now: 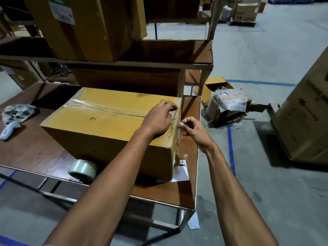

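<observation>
box (99, 125) centre frame; tape (92, 105) seam runs upper left to right edge | left hand (159, 118) bent fingers on it, grip unclear | right hand (191, 130) just right, pinches hanging end

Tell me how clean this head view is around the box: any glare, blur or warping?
Head view: dim overall; glare streaks on the clear tape across the box top and a bright spot on the tape roll; the tape's loose end below the right hand is blurred; the shelf post leans, wide-lens distortion.
</observation>
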`<action>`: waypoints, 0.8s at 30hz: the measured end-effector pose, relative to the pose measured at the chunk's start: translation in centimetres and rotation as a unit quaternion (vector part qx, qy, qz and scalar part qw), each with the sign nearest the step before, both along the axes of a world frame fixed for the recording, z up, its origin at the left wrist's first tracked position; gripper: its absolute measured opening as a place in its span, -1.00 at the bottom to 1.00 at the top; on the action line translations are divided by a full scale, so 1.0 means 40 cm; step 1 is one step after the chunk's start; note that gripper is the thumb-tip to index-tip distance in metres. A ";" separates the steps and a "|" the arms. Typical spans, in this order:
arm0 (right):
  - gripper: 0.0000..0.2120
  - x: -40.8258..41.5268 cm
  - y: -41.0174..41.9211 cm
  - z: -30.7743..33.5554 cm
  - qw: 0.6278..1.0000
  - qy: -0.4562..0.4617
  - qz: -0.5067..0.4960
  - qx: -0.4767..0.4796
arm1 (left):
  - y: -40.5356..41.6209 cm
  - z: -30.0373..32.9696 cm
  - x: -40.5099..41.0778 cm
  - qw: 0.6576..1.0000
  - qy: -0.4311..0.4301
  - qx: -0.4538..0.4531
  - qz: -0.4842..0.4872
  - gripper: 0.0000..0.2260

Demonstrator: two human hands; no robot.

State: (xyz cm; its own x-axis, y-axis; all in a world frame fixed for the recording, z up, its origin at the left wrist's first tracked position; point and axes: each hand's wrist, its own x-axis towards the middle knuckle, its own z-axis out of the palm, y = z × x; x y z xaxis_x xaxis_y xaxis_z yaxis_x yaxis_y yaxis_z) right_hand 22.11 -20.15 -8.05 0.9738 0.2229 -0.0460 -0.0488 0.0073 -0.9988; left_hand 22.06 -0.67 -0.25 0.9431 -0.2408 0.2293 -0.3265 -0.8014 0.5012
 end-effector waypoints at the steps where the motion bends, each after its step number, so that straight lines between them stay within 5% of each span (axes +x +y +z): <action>1: -0.85 -0.003 -0.003 -0.010 0.999 0.014 -0.010 0.029 | 0.000 0.000 0.000 1.000 -0.001 0.001 0.001 -0.69; 6: -0.68 -0.024 -0.010 -0.021 0.984 0.073 -0.065 0.148 | -0.002 0.001 0.000 1.000 0.003 0.005 0.007 -0.69; 15: -0.64 -0.026 0.033 -0.015 0.975 0.103 -0.116 0.162 | -0.002 0.005 -0.012 0.999 0.012 0.033 -0.001 -0.52; 24: -0.57 -0.037 0.052 -0.057 0.982 0.066 -0.179 0.006 | -0.011 0.002 -0.019 0.998 -0.003 0.062 0.005 -0.51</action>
State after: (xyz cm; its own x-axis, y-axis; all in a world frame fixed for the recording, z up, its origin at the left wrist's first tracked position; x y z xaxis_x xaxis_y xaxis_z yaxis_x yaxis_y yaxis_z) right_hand 20.65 -18.05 -10.34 0.9754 -0.1307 -0.1773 -0.1708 0.0599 -0.9835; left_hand 21.31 -1.10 -0.15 0.9443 -0.2581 0.2042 -0.3209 -0.8601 0.3966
